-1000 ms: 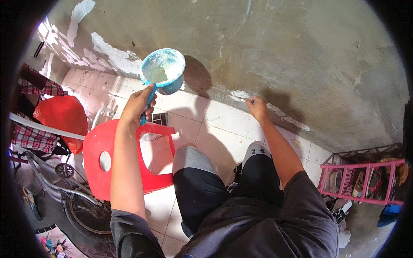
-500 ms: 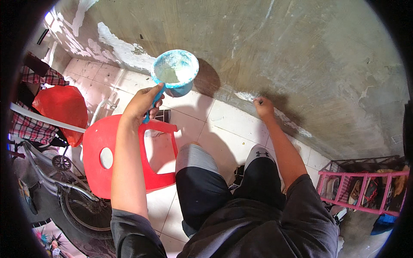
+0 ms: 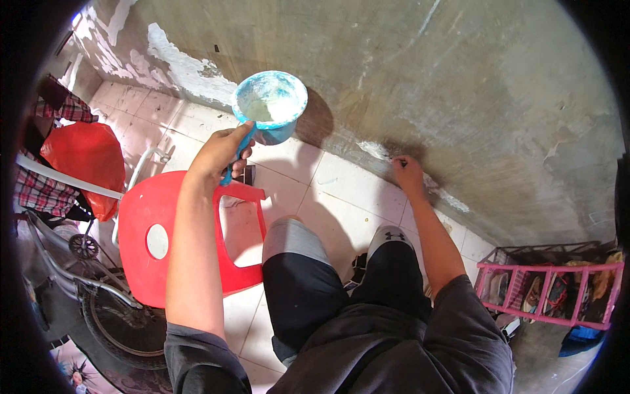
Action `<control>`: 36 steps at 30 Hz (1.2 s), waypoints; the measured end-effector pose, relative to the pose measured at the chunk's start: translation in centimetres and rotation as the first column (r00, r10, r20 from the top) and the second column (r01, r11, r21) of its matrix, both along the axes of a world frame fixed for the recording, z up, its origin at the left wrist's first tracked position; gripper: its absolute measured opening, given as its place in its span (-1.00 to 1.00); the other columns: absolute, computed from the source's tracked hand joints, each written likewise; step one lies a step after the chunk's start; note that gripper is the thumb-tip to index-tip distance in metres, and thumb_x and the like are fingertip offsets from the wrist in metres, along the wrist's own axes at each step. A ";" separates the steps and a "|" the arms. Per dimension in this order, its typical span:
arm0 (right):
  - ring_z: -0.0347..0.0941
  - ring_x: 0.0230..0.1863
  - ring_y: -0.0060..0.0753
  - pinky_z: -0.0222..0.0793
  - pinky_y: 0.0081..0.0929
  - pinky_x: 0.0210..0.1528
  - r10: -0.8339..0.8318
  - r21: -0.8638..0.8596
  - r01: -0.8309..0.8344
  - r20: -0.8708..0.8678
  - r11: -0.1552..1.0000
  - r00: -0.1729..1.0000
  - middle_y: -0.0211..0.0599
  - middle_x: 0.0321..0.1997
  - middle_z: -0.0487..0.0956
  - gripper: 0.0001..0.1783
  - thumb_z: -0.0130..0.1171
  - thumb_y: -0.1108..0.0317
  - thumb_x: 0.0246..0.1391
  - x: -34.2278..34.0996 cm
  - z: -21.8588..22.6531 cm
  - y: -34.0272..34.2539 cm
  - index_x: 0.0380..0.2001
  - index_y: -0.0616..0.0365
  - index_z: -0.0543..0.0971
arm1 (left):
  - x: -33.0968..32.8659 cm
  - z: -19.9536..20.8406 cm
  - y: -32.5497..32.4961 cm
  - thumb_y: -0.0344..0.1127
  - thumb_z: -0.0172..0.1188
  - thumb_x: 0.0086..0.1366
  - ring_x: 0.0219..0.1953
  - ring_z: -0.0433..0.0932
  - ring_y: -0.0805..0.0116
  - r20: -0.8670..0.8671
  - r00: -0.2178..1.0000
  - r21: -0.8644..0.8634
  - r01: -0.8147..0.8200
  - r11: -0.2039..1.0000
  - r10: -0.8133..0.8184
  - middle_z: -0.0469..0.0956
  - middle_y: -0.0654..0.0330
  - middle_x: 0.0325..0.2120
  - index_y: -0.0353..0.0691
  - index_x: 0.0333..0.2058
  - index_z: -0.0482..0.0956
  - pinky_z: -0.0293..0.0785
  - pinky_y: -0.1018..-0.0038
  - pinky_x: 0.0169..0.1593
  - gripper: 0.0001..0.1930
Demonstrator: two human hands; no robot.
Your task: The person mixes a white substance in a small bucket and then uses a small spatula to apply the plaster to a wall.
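Observation:
My left hand [image 3: 222, 152] grips the blue handle of a light blue plastic dipper [image 3: 270, 105] smeared with whitish paste, held up in front of a bare grey wall [image 3: 420, 72]. My right hand [image 3: 407, 172] is low at the base of that wall, fingers pinched on something small and dark pressed against a white patch [image 3: 375, 150] near the floor line. What it pinches is too small to make out. My knees in dark shorts are bent below both arms.
A red plastic chair [image 3: 152, 243] stands at my left on the white tiled floor [image 3: 354, 190]. Behind it are a red bag [image 3: 82, 161], checked cloth and a bicycle wheel [image 3: 118, 322]. A pink rack [image 3: 551, 289] with shoes sits at the right.
The view has swung so the wall fills more of it. My left hand keeps the dipper raised; my right hand stays at the wall's base, shifted slightly along the white patch.

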State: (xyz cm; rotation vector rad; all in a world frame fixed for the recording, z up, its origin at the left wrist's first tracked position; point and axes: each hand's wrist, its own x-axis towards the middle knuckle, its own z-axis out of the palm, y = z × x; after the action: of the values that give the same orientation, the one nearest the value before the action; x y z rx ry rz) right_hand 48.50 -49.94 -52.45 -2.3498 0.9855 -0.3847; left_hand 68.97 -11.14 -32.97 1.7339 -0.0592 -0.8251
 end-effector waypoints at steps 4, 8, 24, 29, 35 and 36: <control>0.59 -0.28 -0.04 0.45 -0.27 -0.18 0.014 0.063 -0.027 0.198 0.998 0.980 -0.06 -0.34 0.65 -0.76 0.17 0.20 0.09 -2.6 3.1 -2.5 -0.29 0.10 0.67 | -0.1 0.2 0.0 0.11 0.11 0.36 -0.80 0.20 0.60 0.030 0.999 -0.014 0.013 1.000 -0.012 0.31 0.38 -0.70 -0.31 -0.33 0.45 0.08 0.59 -0.74 -0.52; 0.60 -0.28 -0.04 0.46 -0.28 -0.20 0.115 -0.040 -0.109 0.177 0.993 0.978 -0.06 -0.34 0.65 -0.75 0.16 0.23 0.08 -3.1 5.4 -0.2 -0.30 0.14 0.67 | 0.3 0.0 0.3 0.10 0.12 0.36 -0.79 0.21 0.61 0.009 1.000 -0.010 -0.010 1.000 0.010 0.32 0.39 -0.70 -0.29 -0.35 0.45 0.08 0.59 -0.74 -0.53; 0.58 -0.37 -0.17 0.45 -0.28 -0.22 0.047 0.048 -0.051 0.079 0.998 0.996 -0.10 -0.44 0.64 -0.72 0.22 0.16 0.06 -3.6 5.6 -2.6 -0.36 0.17 0.65 | 0.3 0.0 0.1 0.10 0.09 0.38 -0.80 0.20 0.60 0.010 1.000 -0.003 0.010 1.000 -0.010 0.31 0.37 -0.69 -0.30 -0.35 0.44 0.08 0.59 -0.75 -0.53; 0.55 -0.43 -0.37 0.44 -0.40 -0.32 0.099 -0.049 -0.096 0.076 0.994 0.992 -0.21 -0.45 0.64 -0.75 0.23 0.21 0.10 -1.6 2.2 -2.5 -0.33 0.18 0.66 | 0.5 -0.3 -0.2 0.09 0.09 0.38 -0.80 0.21 0.60 0.011 0.999 -0.019 0.042 0.999 -0.042 0.32 0.37 -0.69 -0.30 -0.35 0.44 0.09 0.59 -0.76 -0.53; 0.61 -0.30 -0.10 0.47 -0.30 -0.19 0.018 0.096 -0.036 0.186 0.995 0.982 -0.09 -0.35 0.67 -0.73 0.22 0.18 0.09 -1.3 4.7 -1.9 -0.33 0.19 0.64 | 0.4 -0.1 0.6 0.08 0.10 0.38 -0.80 0.22 0.59 0.021 1.000 -0.004 0.017 1.000 -0.017 0.32 0.36 -0.70 -0.30 -0.35 0.44 0.10 0.60 -0.75 -0.54; 0.61 -0.29 -0.09 0.47 -0.30 -0.19 0.031 0.092 -0.049 0.184 0.995 0.982 -0.10 -0.35 0.67 -0.73 0.21 0.19 0.09 -1.3 5.0 -1.3 -0.34 0.19 0.64 | 0.4 -0.1 0.8 0.08 0.10 0.38 -0.80 0.22 0.59 0.021 1.000 -0.003 0.015 1.000 -0.015 0.32 0.36 -0.70 -0.30 -0.35 0.44 0.11 0.60 -0.75 -0.54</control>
State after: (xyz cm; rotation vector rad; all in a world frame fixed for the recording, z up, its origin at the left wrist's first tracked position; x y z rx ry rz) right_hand 47.16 -51.24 -47.40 -2.2001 0.8501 -0.5153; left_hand 69.39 -10.31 -33.10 1.7408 -0.0875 -0.8175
